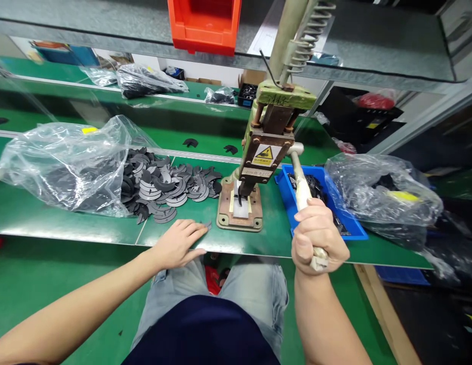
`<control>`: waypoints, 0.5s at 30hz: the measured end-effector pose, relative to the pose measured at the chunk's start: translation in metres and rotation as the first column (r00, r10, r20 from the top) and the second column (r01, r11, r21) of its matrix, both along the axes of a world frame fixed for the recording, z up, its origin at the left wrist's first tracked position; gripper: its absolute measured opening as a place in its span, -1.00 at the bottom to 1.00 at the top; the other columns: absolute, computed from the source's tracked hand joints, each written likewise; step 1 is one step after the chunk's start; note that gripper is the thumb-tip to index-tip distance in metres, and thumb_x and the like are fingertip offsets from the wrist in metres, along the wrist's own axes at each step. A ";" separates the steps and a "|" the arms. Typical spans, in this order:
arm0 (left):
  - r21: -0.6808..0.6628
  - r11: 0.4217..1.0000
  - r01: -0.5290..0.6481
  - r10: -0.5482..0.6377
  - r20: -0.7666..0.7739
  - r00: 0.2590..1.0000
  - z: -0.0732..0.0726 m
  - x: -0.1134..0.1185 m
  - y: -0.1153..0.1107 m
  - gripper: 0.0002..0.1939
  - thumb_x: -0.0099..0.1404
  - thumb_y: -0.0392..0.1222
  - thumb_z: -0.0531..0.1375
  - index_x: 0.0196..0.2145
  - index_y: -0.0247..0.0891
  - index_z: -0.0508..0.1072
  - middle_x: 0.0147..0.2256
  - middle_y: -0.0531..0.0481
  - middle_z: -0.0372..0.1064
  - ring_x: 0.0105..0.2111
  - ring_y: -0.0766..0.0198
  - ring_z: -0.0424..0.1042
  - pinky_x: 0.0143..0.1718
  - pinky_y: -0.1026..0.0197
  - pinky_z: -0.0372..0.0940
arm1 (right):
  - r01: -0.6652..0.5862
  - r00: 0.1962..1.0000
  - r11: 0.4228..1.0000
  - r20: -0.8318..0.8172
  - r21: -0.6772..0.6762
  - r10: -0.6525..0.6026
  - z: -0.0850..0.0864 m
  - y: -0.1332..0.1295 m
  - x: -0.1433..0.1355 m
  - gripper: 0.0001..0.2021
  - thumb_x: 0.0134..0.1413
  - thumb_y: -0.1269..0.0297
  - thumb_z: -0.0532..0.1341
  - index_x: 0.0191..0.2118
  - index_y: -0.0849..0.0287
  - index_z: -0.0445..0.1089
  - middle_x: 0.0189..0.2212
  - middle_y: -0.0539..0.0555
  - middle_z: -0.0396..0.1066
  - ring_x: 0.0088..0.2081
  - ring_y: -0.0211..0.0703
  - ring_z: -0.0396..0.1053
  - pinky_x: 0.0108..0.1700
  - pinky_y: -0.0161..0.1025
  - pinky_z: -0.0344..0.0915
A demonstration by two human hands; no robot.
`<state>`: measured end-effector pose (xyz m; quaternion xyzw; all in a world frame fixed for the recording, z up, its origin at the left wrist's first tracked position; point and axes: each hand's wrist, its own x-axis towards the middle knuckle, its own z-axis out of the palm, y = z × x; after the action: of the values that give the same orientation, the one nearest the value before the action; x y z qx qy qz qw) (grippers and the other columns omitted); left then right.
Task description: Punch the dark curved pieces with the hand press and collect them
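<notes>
My right hand (318, 235) is wrapped round the wrapped lever handle (302, 187) of a green hand press (264, 147). On the bench edge, left of the press base (239, 223), my left hand (182, 241) lies palm down with its fingers extended and the thumb apart. A small grey piece (208, 225) shows at its fingertips. Under the press head, a dark curved part (240, 197) stands over a pale block. A heap of grey curved pieces (175, 185) spreads from a clear plastic bag (76, 167) at the left.
A blue tray (357, 234) of black parts stands right of the press, with a plastic bag (388, 192) beside it. Above hangs an orange bin (207, 38) at a grey shelf (384, 45). Two dark pieces lie behind the heap.
</notes>
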<state>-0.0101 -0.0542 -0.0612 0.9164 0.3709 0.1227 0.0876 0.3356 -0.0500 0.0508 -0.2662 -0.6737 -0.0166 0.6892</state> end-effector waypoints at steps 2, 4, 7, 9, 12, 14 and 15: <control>0.006 1.000 0.025 -0.025 0.016 1.000 -0.006 -0.005 -0.011 -0.38 0.48 0.11 0.18 0.39 -0.14 0.31 0.16 -0.26 0.46 0.12 -0.12 0.42 0.14 -0.13 0.28 | -0.005 1.000 1.000 -0.004 -0.005 0.005 0.000 0.000 0.000 -0.76 0.00 0.38 0.30 -0.58 0.09 0.26 -0.60 -0.10 0.33 -0.39 -0.13 0.43 0.08 0.24 0.41; 0.040 0.999 0.022 -0.023 0.023 0.999 -0.015 -0.009 -0.020 -0.46 0.51 -0.07 0.15 0.40 -0.10 0.31 0.09 -0.24 0.51 0.07 -0.07 0.45 0.10 -0.11 0.32 | 0.001 1.000 1.000 -0.008 -0.009 -0.001 0.000 -0.001 0.000 -0.76 0.01 0.38 0.29 -0.58 0.09 0.26 -0.60 -0.10 0.33 -0.38 -0.13 0.44 0.08 0.24 0.41; 0.076 0.995 0.057 -0.060 0.030 0.998 -0.024 -0.014 -0.030 -0.46 0.50 -0.34 0.08 0.36 -0.06 0.35 -0.01 -0.20 0.54 0.00 -0.01 0.48 0.04 -0.09 0.37 | 0.027 1.000 0.999 -0.008 -0.021 -0.027 0.000 -0.001 0.000 -0.75 0.05 0.35 0.29 -0.58 0.08 0.27 -0.61 -0.10 0.32 -0.39 -0.13 0.43 0.09 0.25 0.42; 0.055 0.994 0.097 -0.100 0.064 0.993 -0.024 -0.016 -0.033 -0.45 0.47 -0.40 0.06 0.33 -0.05 0.40 -0.05 -0.19 0.55 -0.04 0.02 0.50 0.01 -0.06 0.40 | 0.038 0.999 0.999 -0.007 -0.029 -0.039 -0.001 -0.001 0.000 -0.74 0.06 0.32 0.29 -0.58 0.07 0.26 -0.61 -0.10 0.32 -0.40 -0.13 0.43 0.07 0.25 0.44; -0.055 0.998 0.036 -0.024 0.210 0.977 -0.009 -0.015 -0.028 -0.56 0.50 -0.30 0.07 0.23 -0.06 0.48 -0.11 -0.17 0.52 -0.12 0.08 0.51 -0.07 0.03 0.44 | 0.033 0.999 0.999 -0.010 -0.015 -0.034 -0.001 -0.001 -0.001 -0.73 0.04 0.32 0.29 -0.60 0.08 0.25 -0.62 -0.10 0.31 -0.41 -0.13 0.43 0.06 0.26 0.44; -0.201 0.976 -0.087 0.150 0.323 0.934 0.007 -0.008 -0.015 -0.69 0.52 -0.16 0.09 0.11 -0.09 0.53 -0.15 -0.13 0.49 -0.16 0.12 0.51 -0.10 0.09 0.45 | 0.029 0.999 1.000 -0.017 -0.006 -0.029 -0.001 0.000 -0.001 -0.74 0.02 0.34 0.29 -0.60 0.08 0.25 -0.62 -0.10 0.31 -0.40 -0.12 0.43 0.06 0.27 0.43; -0.293 0.944 -0.151 0.256 0.363 0.896 0.014 -0.002 -0.005 -0.73 0.53 -0.08 0.10 0.03 -0.10 0.55 -0.18 -0.10 0.49 -0.17 0.13 0.51 -0.09 0.10 0.45 | 0.031 0.999 1.000 -0.022 -0.005 -0.031 -0.002 0.000 -0.001 -0.74 0.02 0.35 0.29 -0.60 0.09 0.25 -0.62 -0.10 0.31 -0.40 -0.12 0.43 0.06 0.27 0.44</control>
<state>-0.0123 -0.0596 -0.0468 0.8091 0.4525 0.2647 0.2654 0.3341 -0.0503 0.0493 -0.2784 -0.6620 -0.0227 0.6955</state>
